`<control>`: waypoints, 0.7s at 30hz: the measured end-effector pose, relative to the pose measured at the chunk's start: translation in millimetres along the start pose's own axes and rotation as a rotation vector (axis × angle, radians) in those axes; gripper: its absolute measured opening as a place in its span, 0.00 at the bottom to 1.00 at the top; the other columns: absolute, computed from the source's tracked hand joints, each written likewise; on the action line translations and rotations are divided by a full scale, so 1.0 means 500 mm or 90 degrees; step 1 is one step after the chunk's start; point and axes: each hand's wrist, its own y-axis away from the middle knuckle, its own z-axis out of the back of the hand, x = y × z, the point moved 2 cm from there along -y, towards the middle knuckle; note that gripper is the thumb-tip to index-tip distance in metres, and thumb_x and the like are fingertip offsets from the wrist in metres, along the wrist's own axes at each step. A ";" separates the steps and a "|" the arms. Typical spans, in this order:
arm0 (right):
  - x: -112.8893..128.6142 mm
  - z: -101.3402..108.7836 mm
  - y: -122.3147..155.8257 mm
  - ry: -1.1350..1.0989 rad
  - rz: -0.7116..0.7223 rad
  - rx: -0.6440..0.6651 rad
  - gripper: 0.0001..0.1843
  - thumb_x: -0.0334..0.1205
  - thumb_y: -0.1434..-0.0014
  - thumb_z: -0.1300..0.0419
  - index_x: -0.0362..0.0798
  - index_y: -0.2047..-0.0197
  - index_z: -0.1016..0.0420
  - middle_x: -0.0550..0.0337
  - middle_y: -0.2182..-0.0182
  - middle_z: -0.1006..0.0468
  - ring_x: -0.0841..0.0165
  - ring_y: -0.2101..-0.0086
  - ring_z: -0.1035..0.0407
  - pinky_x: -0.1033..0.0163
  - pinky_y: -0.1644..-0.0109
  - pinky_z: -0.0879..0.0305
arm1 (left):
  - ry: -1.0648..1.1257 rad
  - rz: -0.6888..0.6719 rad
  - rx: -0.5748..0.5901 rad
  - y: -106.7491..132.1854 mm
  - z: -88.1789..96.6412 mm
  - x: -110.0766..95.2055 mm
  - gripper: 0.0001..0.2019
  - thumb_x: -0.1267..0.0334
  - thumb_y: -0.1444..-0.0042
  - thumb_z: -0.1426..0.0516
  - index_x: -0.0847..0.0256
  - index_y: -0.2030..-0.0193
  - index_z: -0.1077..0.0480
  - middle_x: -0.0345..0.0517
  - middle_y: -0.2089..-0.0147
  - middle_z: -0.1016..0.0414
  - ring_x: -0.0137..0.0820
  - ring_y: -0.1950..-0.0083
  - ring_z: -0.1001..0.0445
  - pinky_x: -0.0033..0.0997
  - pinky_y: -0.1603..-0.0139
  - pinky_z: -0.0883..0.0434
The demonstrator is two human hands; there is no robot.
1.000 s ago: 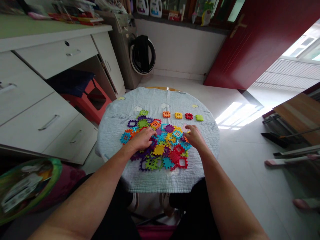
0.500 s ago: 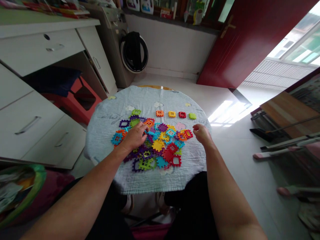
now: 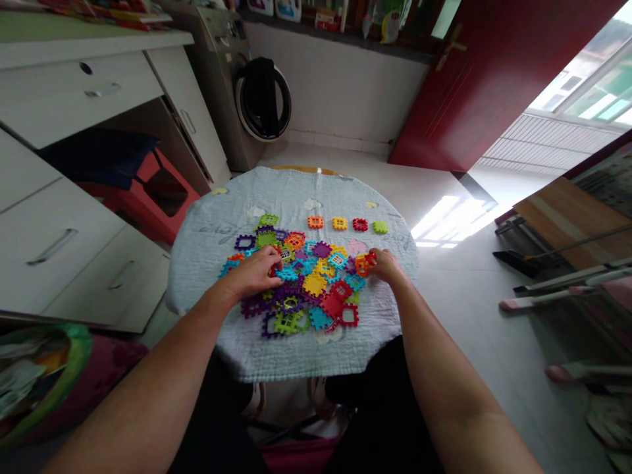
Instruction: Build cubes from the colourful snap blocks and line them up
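A heap of notched plastic building tiles (image 3: 315, 284) in several colours covers the middle of the cloth-covered table. On the heap's left side lies my left hand (image 3: 257, 270), its fingers curled down among the tiles. A blue tile (image 3: 286, 274) is at its fingertips, with a bit of red under the fingers; which one it grips is hidden. At the right edge, my right hand (image 3: 386, 265) pinches a red tile (image 3: 370, 259) beside an orange tile (image 3: 362, 266). Behind the heap, an orange, a yellow, a red and a green tile (image 3: 380, 227) form a spaced row.
The round table is draped with a pale blue cloth (image 3: 227, 204). A red stool (image 3: 162, 191) and white drawers (image 3: 64, 230) stand left, with a bin (image 3: 79, 368) nearer me. A washing machine (image 3: 217, 79) is behind; a folded chair (image 3: 567, 224) stands right.
My left hand has drawn back slightly toward me and left over the heap. My right hand has moved left and down onto the red tile at the heap's right edge.
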 end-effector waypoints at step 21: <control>0.138 0.037 0.096 -0.368 0.139 0.239 0.15 0.28 0.47 0.45 0.48 0.56 0.27 0.64 0.73 0.28 0.74 0.75 0.35 0.69 0.71 0.41 | -0.042 -0.021 -0.213 -0.025 0.000 -0.024 0.10 0.67 0.45 0.49 0.62 0.59 0.28 0.51 0.54 0.29 0.39 0.49 0.31 0.42 0.42 0.34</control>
